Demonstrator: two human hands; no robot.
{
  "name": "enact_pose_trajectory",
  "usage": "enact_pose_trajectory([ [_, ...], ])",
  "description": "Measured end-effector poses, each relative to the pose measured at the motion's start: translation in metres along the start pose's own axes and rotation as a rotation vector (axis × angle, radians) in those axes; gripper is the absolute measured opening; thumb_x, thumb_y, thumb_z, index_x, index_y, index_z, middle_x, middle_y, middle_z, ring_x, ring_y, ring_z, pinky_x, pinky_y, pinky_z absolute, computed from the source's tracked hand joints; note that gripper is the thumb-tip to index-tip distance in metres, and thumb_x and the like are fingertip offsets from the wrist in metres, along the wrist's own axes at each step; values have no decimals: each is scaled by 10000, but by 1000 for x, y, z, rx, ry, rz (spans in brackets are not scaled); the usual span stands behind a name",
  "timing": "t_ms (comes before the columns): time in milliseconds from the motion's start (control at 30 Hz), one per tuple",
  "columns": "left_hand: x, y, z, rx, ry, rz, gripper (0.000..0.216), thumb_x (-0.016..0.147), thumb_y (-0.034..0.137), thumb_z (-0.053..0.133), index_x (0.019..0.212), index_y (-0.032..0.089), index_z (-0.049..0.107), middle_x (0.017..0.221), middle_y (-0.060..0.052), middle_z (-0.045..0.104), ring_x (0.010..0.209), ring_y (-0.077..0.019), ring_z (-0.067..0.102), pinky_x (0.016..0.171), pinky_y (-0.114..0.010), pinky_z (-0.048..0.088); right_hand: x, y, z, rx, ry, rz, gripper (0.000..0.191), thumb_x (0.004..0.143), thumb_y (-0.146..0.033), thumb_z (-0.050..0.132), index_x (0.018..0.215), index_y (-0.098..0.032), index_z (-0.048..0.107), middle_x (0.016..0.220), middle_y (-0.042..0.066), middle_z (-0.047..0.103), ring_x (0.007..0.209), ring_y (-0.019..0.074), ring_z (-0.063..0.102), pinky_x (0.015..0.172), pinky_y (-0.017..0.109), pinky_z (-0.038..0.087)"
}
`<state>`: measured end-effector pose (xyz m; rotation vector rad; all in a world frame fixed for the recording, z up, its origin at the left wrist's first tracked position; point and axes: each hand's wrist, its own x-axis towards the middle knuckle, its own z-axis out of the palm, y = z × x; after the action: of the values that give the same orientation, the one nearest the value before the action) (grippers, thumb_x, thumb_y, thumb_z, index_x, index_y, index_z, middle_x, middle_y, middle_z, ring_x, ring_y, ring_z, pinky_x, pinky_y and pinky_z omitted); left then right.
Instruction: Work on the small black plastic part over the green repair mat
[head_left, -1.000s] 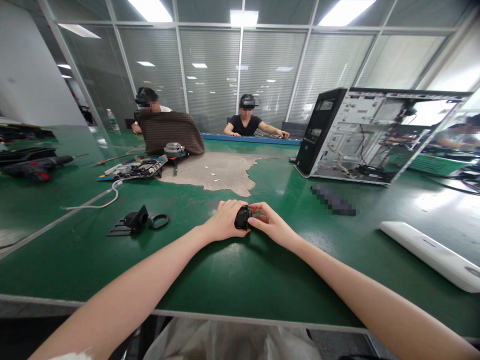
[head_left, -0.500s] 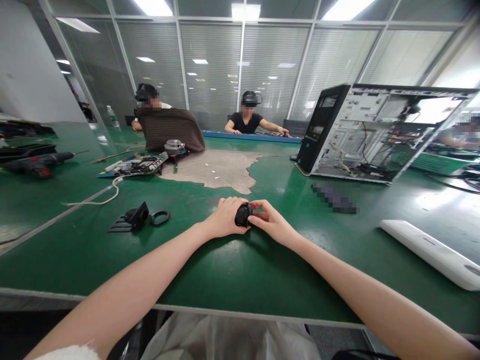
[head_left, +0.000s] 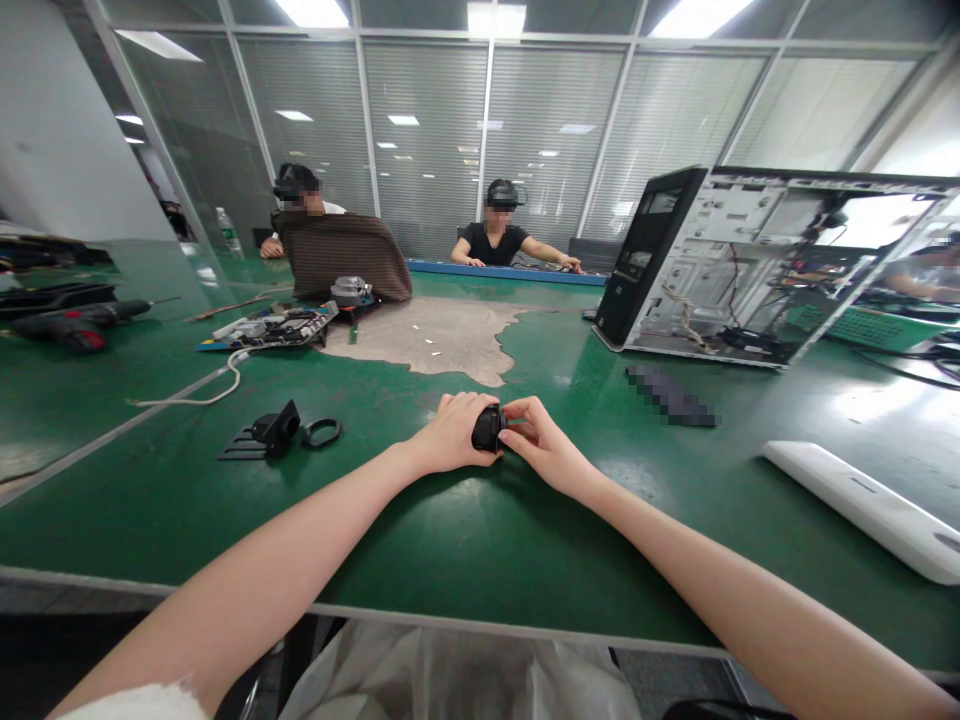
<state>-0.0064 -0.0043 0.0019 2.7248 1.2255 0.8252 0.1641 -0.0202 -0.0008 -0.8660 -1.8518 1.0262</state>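
My left hand (head_left: 450, 432) is wrapped round a small black cylindrical part (head_left: 487, 428) just above the green table (head_left: 465, 540). My right hand (head_left: 541, 440) pinches the same part from its right side with thumb and fingertips. Both hands meet at the middle of the table. To the left lie a black bracket-like piece (head_left: 268, 432) and a black ring (head_left: 322, 432), apart from my hands.
An open computer case (head_left: 757, 265) stands at the back right. A white bar (head_left: 862, 508) lies at the right. A circuit board (head_left: 270, 327), a white cable (head_left: 202, 388) and a drill (head_left: 67, 322) lie at the left. Two people sit at the far side.
The hands stay together on the black part; only the view has shifted slightly.
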Motion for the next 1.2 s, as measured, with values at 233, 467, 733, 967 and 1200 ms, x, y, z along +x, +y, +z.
enact_pose_trajectory([
  [233, 0, 0, 0, 3, -11, -11, 574, 586, 382, 604, 1084, 204, 378, 1011, -51, 507, 930, -234, 456, 792, -362, 301, -4, -6, -2, 23, -102, -25, 247, 758, -264, 515, 978, -213, 416, 983, 28, 505, 886, 149, 547, 793, 330, 462],
  [467, 0, 0, -1, 12, -12, 0, 564, 590, 402, 605, 1070, 201, 387, 994, -51, 516, 917, -234, 460, 785, -357, 310, 1, -1, 0, 24, -6, 34, 192, 759, -296, 510, 906, -204, 428, 906, 14, 513, 779, 123, 560, 743, 308, 467],
  [733, 0, 2, -2, 4, -1, 5, 566, 590, 381, 604, 1074, 196, 376, 1001, -48, 510, 917, -226, 458, 773, -347, 308, -5, -9, -1, 69, -91, 2, 246, 740, -276, 544, 937, -209, 415, 894, 11, 544, 827, 131, 563, 773, 303, 452],
  [967, 0, 3, -3, -11, 1, 10, 561, 591, 396, 606, 1069, 203, 384, 982, -46, 515, 907, -223, 462, 777, -350, 311, 2, -6, -1, 76, 6, 82, 215, 738, -313, 538, 880, -202, 422, 859, 6, 529, 766, 126, 568, 720, 299, 465],
  [1200, 0, 2, -3, -6, 4, 0, 553, 588, 386, 602, 1064, 197, 394, 992, -51, 511, 914, -228, 460, 777, -349, 307, -3, -6, -2, 74, -86, 26, 240, 741, -273, 545, 930, -208, 413, 935, 15, 527, 838, 127, 560, 792, 308, 450],
])
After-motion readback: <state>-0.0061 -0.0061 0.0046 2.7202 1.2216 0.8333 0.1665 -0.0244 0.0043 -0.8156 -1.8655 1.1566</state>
